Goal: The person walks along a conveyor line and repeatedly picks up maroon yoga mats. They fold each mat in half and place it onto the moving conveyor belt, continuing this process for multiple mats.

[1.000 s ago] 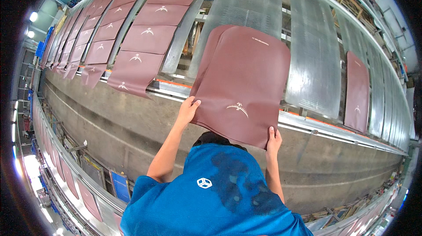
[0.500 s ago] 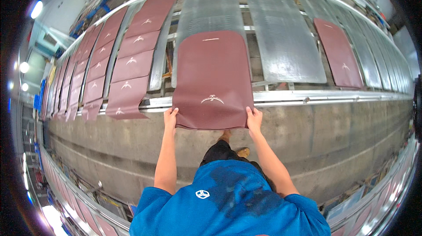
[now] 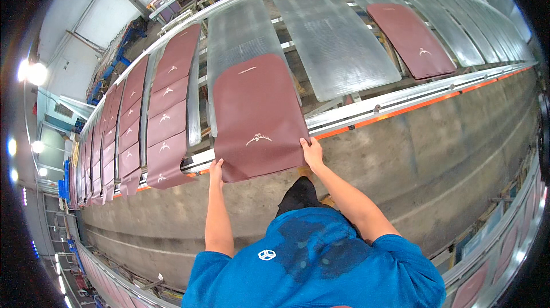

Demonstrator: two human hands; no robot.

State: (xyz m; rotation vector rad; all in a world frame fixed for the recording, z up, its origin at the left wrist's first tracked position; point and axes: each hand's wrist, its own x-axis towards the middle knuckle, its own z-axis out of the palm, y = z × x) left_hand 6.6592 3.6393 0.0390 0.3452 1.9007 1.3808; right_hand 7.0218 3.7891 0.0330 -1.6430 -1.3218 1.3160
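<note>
A maroon panel [image 3: 258,101], seemingly several layered sheets, with a pale winged emblem, lies over a grey metal plate [image 3: 240,27], its near end overhanging the rail. My left hand [image 3: 216,171] grips its lower-left edge, and my right hand [image 3: 310,153] is closed on the right edge near the bottom corner. To the left, rows of similar maroon sheets [image 3: 167,116] with pale emblems rest on plates, their front ends drooping over the rail.
Bare metal plates [image 3: 332,38] extend rightward, with another maroon piece [image 3: 409,41] among them. A metal rail with an orange strip [image 3: 401,107] edges the long rack above a concrete floor [image 3: 412,165]. Another rack [image 3: 504,250] curves behind me at lower right.
The held panel has settled flatter across the plate, and both hands moved with it, still gripping. The view has shifted, bringing more of the right-hand plates and the left wall into sight.
</note>
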